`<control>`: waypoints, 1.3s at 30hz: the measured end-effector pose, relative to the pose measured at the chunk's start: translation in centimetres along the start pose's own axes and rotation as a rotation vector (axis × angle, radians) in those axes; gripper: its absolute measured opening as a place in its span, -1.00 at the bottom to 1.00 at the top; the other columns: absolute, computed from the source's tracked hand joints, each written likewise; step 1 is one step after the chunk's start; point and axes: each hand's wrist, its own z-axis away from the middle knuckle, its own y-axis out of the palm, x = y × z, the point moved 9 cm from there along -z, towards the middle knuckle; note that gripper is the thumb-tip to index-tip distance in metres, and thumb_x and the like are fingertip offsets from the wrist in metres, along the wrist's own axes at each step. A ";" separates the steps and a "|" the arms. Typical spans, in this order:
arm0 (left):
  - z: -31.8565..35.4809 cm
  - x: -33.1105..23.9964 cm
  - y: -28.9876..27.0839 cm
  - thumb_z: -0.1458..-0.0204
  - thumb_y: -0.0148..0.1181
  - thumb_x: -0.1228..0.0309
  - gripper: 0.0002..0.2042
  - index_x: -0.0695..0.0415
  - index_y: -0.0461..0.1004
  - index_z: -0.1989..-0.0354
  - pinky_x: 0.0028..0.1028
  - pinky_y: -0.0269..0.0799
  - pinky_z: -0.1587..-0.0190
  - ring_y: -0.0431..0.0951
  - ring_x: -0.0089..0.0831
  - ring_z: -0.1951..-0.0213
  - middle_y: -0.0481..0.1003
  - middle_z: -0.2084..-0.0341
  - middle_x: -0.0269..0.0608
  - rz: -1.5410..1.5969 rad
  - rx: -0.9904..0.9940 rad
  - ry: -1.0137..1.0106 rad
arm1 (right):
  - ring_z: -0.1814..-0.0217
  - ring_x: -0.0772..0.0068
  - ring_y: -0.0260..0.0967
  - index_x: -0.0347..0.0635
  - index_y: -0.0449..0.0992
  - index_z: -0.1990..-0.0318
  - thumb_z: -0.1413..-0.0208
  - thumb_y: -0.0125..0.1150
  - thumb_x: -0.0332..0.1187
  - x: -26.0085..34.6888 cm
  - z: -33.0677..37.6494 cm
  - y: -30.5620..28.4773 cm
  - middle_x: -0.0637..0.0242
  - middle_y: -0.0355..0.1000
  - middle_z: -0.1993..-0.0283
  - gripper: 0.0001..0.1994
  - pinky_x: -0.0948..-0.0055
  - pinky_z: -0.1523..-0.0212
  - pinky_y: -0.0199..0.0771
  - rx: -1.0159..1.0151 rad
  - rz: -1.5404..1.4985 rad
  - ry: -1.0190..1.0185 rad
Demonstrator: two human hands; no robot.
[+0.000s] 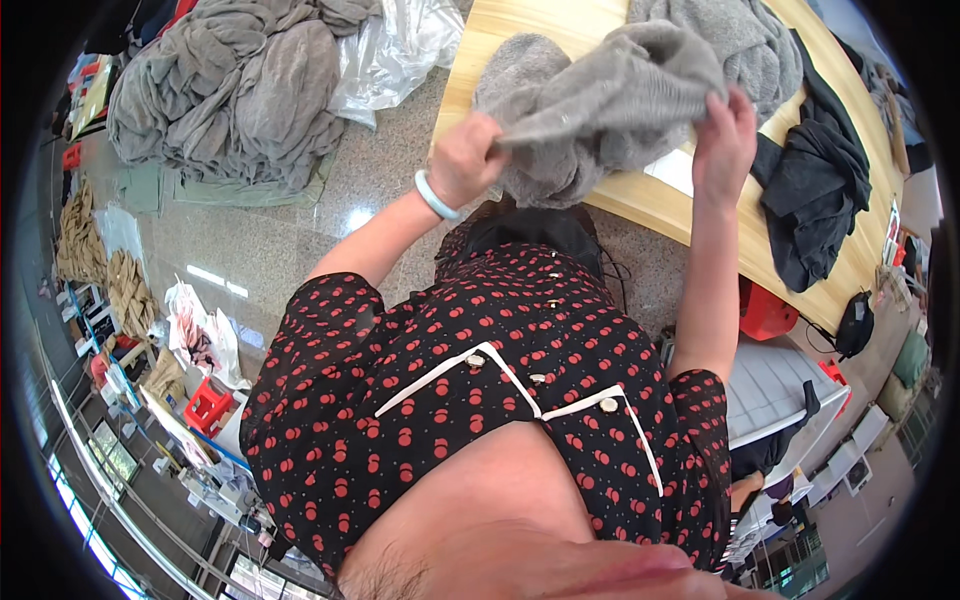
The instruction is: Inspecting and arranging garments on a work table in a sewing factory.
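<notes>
Item in hand: grey knit garment [600, 105], bunched and unfolded over the wooden table [640, 200] at twelve o'clock, left hand [465, 160] and right hand [725, 135] each closed on an edge; folding judged barely begun.

- The person wears a black short-sleeved blouse [480, 380] printed all over with small red cherry-like pairs.
- The fabric is thin: the sleeve at 9 o'clock looks slightly sheer along its hem.
- White piping [455, 365] edges a pointed collar, running in two angled lines toward the middle of the chest.
- Small round pale buttons [608, 404] sit at the collar tips, with more in a row down the front toward 12 o'clock.
- A pale, smooth bangle [436, 196] circles the left wrist.
- The right wrist is bare, and both forearms are uncovered below the short sleeves.
</notes>
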 end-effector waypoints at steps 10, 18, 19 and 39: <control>4.5 6.1 7.4 0.13 0.09 0.40 -0.85 0.24 0.37 0.51 -0.29 0.32 0.38 0.44 -0.11 0.44 0.42 0.55 -0.01 0.101 0.474 -0.497 | 0.43 0.61 0.33 -0.36 0.38 0.27 -0.01 0.00 -0.45 -6.9 4.5 -5.6 0.32 0.39 0.47 -0.83 0.64 0.39 0.31 0.081 0.661 0.082; -2.4 4.2 8.9 0.15 0.11 0.39 -0.85 0.23 0.40 0.45 -0.37 0.35 0.38 0.45 -0.20 0.46 0.43 0.53 -0.05 0.208 0.341 -0.411 | 0.33 0.48 0.34 -0.30 0.41 0.30 0.12 0.16 -0.19 -12.0 -3.0 0.0 0.24 0.39 0.45 -0.67 0.49 0.32 0.30 0.334 1.190 0.153; -2.8 4.2 8.6 0.15 0.11 0.39 -0.85 0.23 0.40 0.45 -0.37 0.35 0.38 0.45 -0.20 0.46 0.43 0.53 -0.05 0.206 0.338 -0.405 | 0.33 0.43 0.35 -0.27 0.42 0.30 0.16 0.18 -0.16 -13.7 -2.2 1.0 0.22 0.40 0.44 -0.64 0.44 0.31 0.31 0.549 1.220 0.301; -13.1 -21.8 1.7 0.15 0.16 0.47 -0.62 0.23 0.28 0.11 -0.48 0.21 0.00 0.28 -0.50 0.05 0.31 0.09 -0.19 0.901 0.546 0.486 | -0.27 0.22 -0.18 -0.26 -0.07 -0.17 0.21 0.28 -0.28 2.9 10.4 -3.4 0.14 -0.05 -0.20 -0.20 0.31 -0.21 -0.15 -0.086 1.442 -0.307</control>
